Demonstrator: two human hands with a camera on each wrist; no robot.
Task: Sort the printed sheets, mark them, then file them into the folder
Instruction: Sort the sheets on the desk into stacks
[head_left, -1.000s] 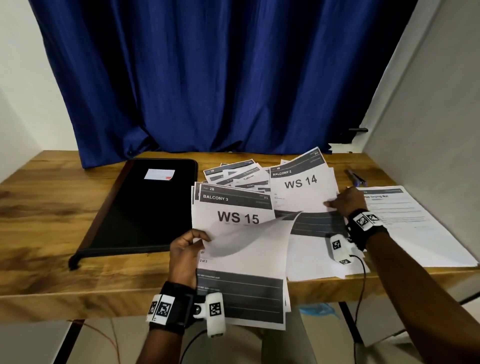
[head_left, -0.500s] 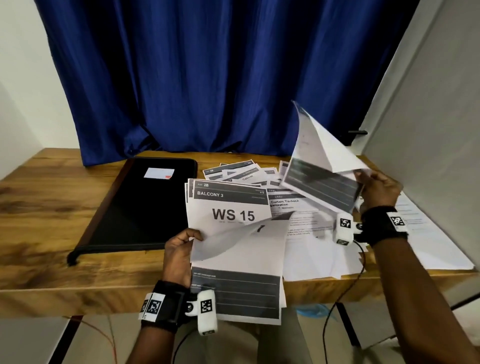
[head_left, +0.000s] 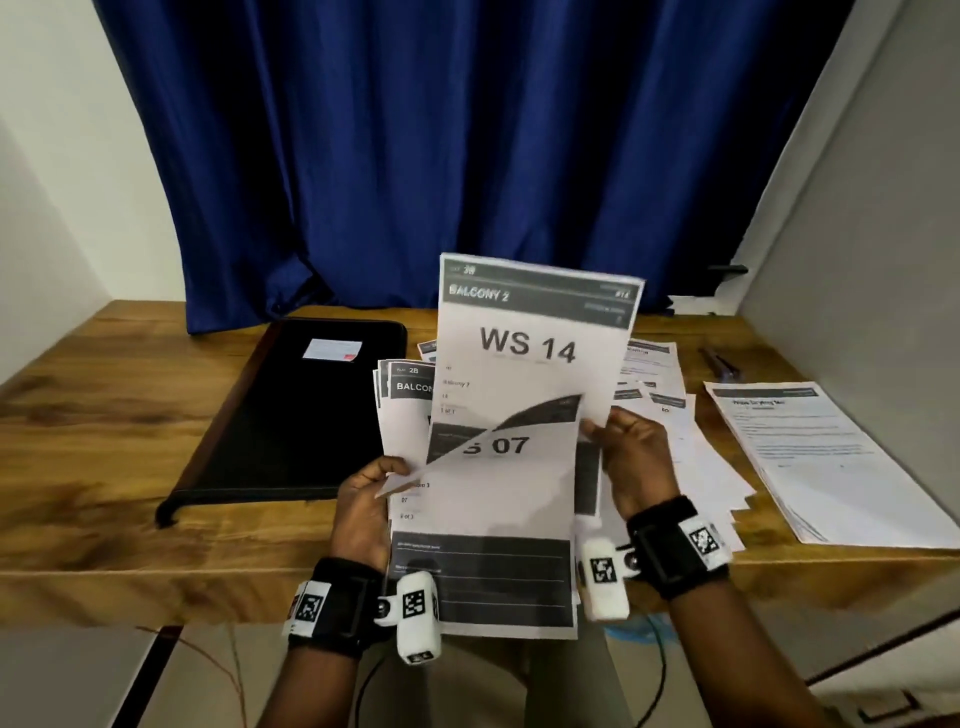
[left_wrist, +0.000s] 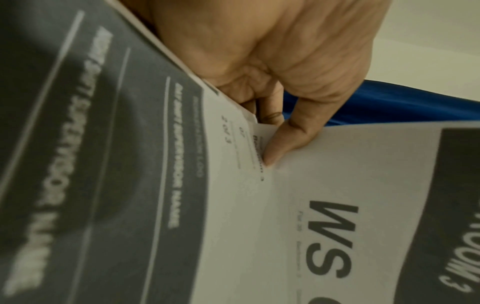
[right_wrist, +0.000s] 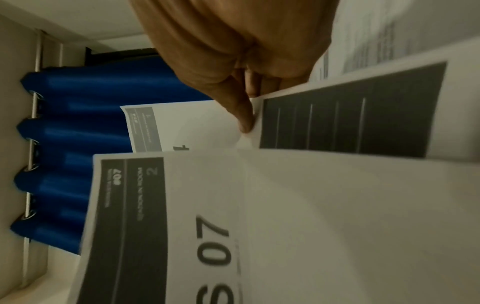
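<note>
My left hand (head_left: 387, 470) grips a stack of printed sheets (head_left: 483, 582) by its left edge, low over the table's near edge. Its front sheet, marked "07" (head_left: 498, 447), curls forward at the top; the left thumb (left_wrist: 280, 144) presses on it. My right hand (head_left: 602, 431) pinches the "WS 14" sheet (head_left: 530, 348) at its right edge, thumb (right_wrist: 244, 119) on top. That sheet stands upright behind the curled front sheet and covers the "Balcony" sheet (head_left: 410, 387) further back. The black folder (head_left: 291, 410) lies closed on the table to the left.
Loose printed sheets (head_left: 670, 410) lie spread on the wooden table (head_left: 78, 441) right of the hands. A separate text page (head_left: 810, 457) lies at the far right, a pen (head_left: 719, 361) behind it. A blue curtain (head_left: 467, 156) hangs behind; a grey wall stands on the right.
My right hand lifted the WS 14 sheet off the table pile and carried it left to the stack in my left hand. The left hand kept its grip.
</note>
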